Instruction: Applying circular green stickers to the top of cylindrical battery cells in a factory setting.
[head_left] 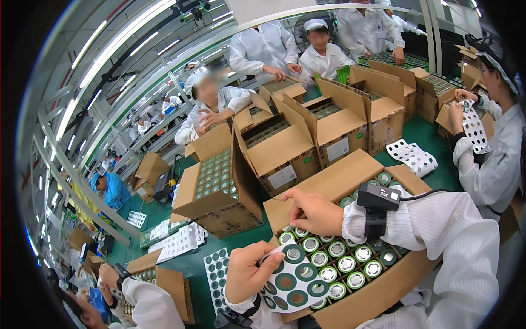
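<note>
My left hand [247, 272] is closed on a white sheet of dark green ring stickers [285, 281], pinched at its upper left between thumb and fingers. The sheet hangs over the near left corner of an open cardboard box [378, 290]. In that box, upright cylindrical battery cells [346, 264] stand in a divided grid; many show bright metal tops with green rims, others have dark green rings on top. Over the far left rows, my right hand [318, 213] is bent downward with its fingers curled and fingertips close to a cell top. Whatever lies between those fingertips is too small to make out.
More open cartons of cells [219, 192] line the green table [189, 255] beyond my box. Sticker sheets [413, 158] lie right of the flaps, and others [178, 244] lie left. Co-workers sit on both sides and opposite; one at right holds a sticker sheet [474, 129].
</note>
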`<state>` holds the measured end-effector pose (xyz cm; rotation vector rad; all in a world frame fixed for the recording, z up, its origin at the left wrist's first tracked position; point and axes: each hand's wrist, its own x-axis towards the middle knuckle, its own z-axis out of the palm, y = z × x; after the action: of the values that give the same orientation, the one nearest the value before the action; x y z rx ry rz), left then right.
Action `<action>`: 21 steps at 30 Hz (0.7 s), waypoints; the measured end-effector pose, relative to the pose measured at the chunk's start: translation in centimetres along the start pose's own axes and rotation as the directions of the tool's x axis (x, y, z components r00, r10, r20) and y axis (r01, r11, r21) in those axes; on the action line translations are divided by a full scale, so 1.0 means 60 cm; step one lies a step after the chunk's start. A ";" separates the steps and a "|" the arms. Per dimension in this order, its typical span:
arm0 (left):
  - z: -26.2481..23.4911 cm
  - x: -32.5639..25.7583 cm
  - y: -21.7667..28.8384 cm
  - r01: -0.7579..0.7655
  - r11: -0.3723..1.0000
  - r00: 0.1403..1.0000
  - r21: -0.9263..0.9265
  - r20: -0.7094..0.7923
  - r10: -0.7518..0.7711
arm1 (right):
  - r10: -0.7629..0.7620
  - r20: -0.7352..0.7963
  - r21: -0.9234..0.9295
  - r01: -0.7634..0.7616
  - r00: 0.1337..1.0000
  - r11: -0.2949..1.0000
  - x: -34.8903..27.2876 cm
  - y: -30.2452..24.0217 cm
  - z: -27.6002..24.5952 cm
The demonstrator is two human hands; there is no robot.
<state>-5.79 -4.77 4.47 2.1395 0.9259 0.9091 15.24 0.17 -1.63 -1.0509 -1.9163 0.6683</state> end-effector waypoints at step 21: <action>-0.019 -0.019 -0.022 -0.030 1.000 0.989 -0.005 -0.147 0.029 | -0.308 0.003 -0.451 0.276 0.952 0.849 -0.004 -0.005 0.008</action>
<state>-7.75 -4.62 3.74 2.1071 0.9633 1.0953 14.79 -0.24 -1.72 -1.0022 -2.1629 0.0080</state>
